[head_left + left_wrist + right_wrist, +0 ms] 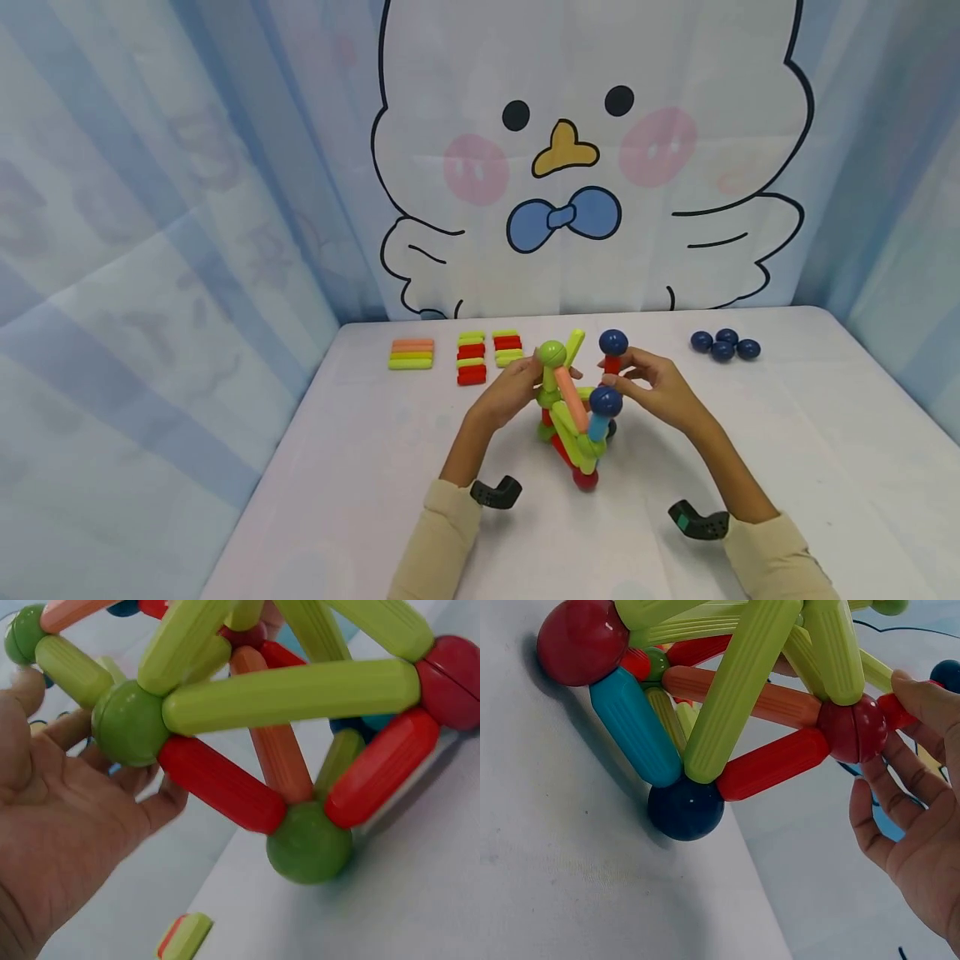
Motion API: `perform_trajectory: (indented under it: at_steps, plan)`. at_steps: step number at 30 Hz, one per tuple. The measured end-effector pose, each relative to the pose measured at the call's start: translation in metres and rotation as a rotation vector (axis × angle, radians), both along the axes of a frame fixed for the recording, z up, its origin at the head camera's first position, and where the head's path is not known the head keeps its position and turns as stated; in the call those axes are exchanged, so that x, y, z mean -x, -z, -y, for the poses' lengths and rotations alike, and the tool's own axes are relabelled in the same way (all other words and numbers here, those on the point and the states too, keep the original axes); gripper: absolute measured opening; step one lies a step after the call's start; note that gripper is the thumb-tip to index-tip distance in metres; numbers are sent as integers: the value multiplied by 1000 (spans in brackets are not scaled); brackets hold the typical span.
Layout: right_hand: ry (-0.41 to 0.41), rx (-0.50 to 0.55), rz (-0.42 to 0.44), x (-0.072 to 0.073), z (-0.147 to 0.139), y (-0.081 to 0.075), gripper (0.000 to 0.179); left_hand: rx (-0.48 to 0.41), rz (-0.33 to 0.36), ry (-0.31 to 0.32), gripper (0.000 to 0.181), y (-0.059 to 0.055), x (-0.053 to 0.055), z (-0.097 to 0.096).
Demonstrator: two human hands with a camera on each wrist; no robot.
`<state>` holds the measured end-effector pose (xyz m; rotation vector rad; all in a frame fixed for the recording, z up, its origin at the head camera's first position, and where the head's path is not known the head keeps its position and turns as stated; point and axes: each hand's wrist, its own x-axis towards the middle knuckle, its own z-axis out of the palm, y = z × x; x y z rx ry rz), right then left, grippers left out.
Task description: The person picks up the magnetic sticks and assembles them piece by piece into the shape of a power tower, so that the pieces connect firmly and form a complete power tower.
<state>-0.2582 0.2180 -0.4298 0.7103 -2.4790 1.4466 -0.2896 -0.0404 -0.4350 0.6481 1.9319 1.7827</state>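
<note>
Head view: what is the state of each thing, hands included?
Multicoloured plastic ball-and-stick frame: assembled, held.
Left hand: holding the frame.
Right hand: pinching a red stick.
Four dark blue plastic balls: loose, grouped.
Orange, yellow, lime plastic sticks: loose, aligned.
Red and lime plastic sticks: loose, two columns.

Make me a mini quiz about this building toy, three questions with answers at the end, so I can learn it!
1. How many loose dark-blue plastic balls lie on the pale tabletop?

2. True or false: the right hand pinches a short red plastic stick.

3. In the right wrist view, what colour stick joins the low dark-blue ball to the upper-left red plastic ball? A) red B) blue C) orange

Key: 1. Four. 2. True. 3. B, the blue plastic stick.
</note>
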Motion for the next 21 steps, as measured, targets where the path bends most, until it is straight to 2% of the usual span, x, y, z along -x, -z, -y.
perform_trajectory:
  at_steps: [1,4,7,11,15,18,21]
  plan:
    - [1,1,2,0,0,0,24,2,-26,25,61,1,-1,1]
    - [-2,8,-7,-1,-1,1,23,-30,-98,87,46,7,-4,4]
    - [-6,14,-14,-2,-2,2,23,-67,-118,88,48,11,-8,3]
    - [0,10,-4,-3,-3,3,24,-51,-131,-35,54,9,-13,-5]
    - [11,4,15,-2,-2,2,24,24,-240,-176,46,7,-21,-15]
    - [14,3,16,-1,-1,1,25,40,-307,-248,39,7,-24,-21]
    - [10,4,10,0,-1,3,24,23,-322,-281,35,10,-25,-24]
